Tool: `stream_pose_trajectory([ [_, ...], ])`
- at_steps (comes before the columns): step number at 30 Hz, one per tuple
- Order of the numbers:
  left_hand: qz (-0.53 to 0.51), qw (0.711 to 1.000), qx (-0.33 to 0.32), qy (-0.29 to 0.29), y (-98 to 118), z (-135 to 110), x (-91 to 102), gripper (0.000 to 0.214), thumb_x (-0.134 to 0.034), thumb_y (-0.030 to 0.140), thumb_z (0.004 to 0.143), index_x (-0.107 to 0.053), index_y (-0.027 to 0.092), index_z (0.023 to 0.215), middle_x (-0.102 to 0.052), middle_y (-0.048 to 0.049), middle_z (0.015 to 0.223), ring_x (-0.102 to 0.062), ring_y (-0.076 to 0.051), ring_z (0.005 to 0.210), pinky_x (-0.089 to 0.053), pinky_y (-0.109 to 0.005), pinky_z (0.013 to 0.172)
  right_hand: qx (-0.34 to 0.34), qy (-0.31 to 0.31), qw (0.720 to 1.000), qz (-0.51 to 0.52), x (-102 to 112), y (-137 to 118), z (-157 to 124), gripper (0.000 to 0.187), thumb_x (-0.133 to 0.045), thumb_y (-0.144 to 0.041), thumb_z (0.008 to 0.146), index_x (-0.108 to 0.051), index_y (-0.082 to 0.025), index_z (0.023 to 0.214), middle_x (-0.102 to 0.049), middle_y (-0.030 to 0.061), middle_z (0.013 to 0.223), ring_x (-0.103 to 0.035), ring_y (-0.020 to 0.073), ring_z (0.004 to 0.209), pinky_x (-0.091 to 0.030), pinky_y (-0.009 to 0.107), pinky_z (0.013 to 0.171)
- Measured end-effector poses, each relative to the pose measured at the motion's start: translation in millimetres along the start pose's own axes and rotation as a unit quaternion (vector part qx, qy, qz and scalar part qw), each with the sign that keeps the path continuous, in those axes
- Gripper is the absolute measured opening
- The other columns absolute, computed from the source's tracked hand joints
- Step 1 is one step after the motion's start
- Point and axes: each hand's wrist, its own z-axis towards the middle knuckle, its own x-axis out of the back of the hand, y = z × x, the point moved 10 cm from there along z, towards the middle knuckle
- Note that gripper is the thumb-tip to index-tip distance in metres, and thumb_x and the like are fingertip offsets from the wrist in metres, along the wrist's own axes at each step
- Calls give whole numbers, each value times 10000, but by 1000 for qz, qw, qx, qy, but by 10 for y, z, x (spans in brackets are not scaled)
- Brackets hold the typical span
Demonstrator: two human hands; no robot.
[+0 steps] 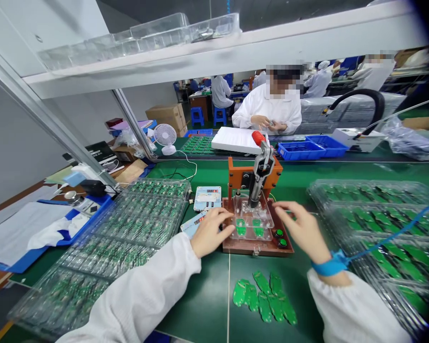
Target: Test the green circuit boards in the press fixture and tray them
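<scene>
This is an electronics workshop or factory floor. Small green circuit boards (pixel 264 296) lie loose on the green table (pixel 207 300) and fill clear trays (pixel 181 212) on both sides, around a clamp fixture (pixel 255 174) with push buttons (pixel 282 243). A blue strap (pixel 329 265) circles one wrist. Beyond, people in white coats (pixel 248 108) work near blue stools (pixel 197 116).

Red digits glow on the small display (pixel 212 191) of the white box (pixel 202 204) ahead of you, but they're too small for you to make out! And here's a second red readout (pixel 200 219), on the angled box (pixel 188 226) nearer you, its figures just as blurred; you get no word, brand or number clearly anywhere.
</scene>
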Motion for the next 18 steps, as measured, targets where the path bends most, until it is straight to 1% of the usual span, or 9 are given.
stream_pose_trajectory([
  [2,41,999,-20,-13,156,-41,-165,382,-625,314,970,-633,192,1332,-607,-117,1298,-529,-289,1236,-430,-465,1090,19,-47,999,-5,-232,-20,-221,319,-571,-490,960,-756,-241,1034,-753,98,1097,-662,304,1053,-524,503,965],
  [5,76,997,-24,-13,216,-48,-260,392,-619,306,980,-615,177,1350,-579,-131,1315,-506,-303,1250,-422,-491,1098,34,-96,995,-9,-454,-119,-393,309,-558,-420,969,-750,-256,1149,-718,100,1226,-594,332,1189,-461,556,1059],
  [8,61,998,-16,-9,196,-13,-264,352,-651,271,952,-635,185,1294,-577,-122,1306,-500,-300,1259,-409,-491,1107,30,-122,992,-2,-537,-169,-392,302,-558,-383,964,-738,-247,1165,-709,105,1217,-580,334,1191,-443,569,1072],
  [11,6,1000,-5,14,176,18,-223,333,-695,228,903,-648,185,1230,-600,-109,1267,-517,-287,1236,-406,-469,1096,13,-129,991,20,-535,-150,-308,277,-587,-386,925,-732,-233,1106,-711,109,1201,-582,331,1192,-445,555,1076],
  [13,-39,998,20,38,128,13,-180,264,-686,214,894,-670,193,1158,-645,-85,1164,-561,-270,1151,-427,-446,1037,-9,-131,991,38,-509,-107,-271,252,-607,-397,901,-720,-235,1058,-726,98,1146,-621,311,1120,-495,510,1018],
  [15,-85,992,61,64,46,-30,-135,176,-661,218,895,-690,202,1068,-673,-56,1033,-602,-246,1023,-445,-418,958,-41,-136,988,59,-478,-45,-291,238,-617,-411,899,-705,-233,1028,-742,73,1002,-670,260,926,-562,423,863],
  [17,-131,983,98,85,-28,-111,-101,136,-655,234,883,-688,201,1011,-672,-32,917,-618,-221,909,-452,-390,902,-74,-137,984,81,-437,17,-372,262,-628,-433,900,-701,-222,1037,-737,49,886,-670,212,756,-569,344,711],
  [18,-150,979,110,87,-46,-159,-99,138,-665,245,871,-680,199,1000,-669,-23,879,-622,-213,876,-456,-376,883,-86,-136,983,88,-413,36,-429,284,-637,-448,897,-706,-214,1043,-738,45,862,-673,201,723,-566,323,677],
])
